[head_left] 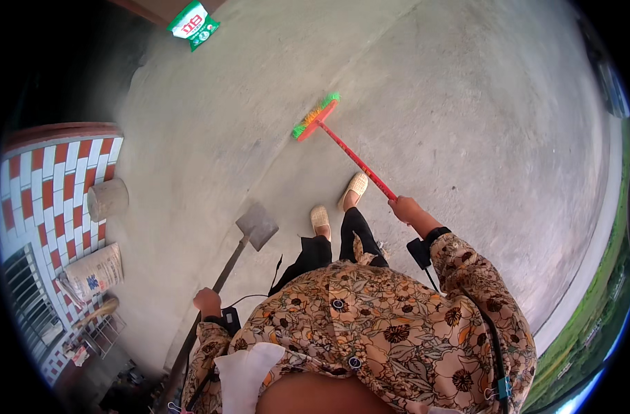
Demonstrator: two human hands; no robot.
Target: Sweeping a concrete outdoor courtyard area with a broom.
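Note:
My right hand is closed around the red handle of a push broom. The broom's red head with green and orange bristles rests on the concrete floor ahead of my feet. My left hand grips the long dark shaft of a flat-bladed shovel. The grey square blade lies at or just above the floor, left of my feet; contact is unclear. Both my feet are in woven beige slippers.
Along the red-and-white tiled wall at left stand a cylindrical block, a woven sack and a metal rack. A green-and-white packet lies at the upper left. A pale floor edge borders greenery at right.

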